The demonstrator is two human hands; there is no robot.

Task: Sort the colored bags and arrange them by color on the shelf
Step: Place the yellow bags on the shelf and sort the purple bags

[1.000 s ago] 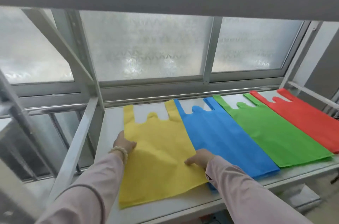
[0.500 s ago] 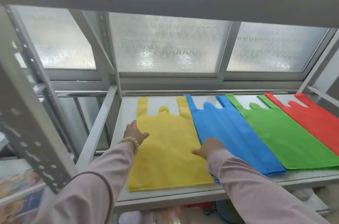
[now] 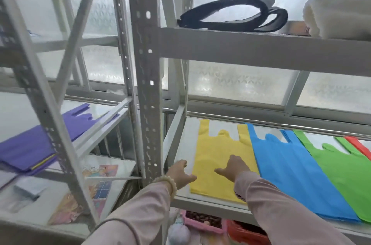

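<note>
So the yellow bag lay flat at the left end of the white metal shelf. It was one of those thin non-woven vest-shaped bags with two strap handles pointing at the frosted window. Next to it, edges just about touching or overlapping, sat the blue bag, then the green bag, and a sliver of the red bag at the far right.

The right hand rested on the middle of the yellow one, fingers loose and spread, gripping nothing. The left hand, with a pale bead bracelet on its wrist, sat relaxed by the bag's lower left edge, thumb at the fabric.

Compared with half a second before, the right hand had slid in from the yellow/blue seam, and the left had dropped nearer the bottom corner. The view had also pulled back and swung left. That brought in the perforated upright post, a stack of purple bags on the neighbouring rack, and a black looped strap on the shelf above. Bag order hadn't changed.
</note>
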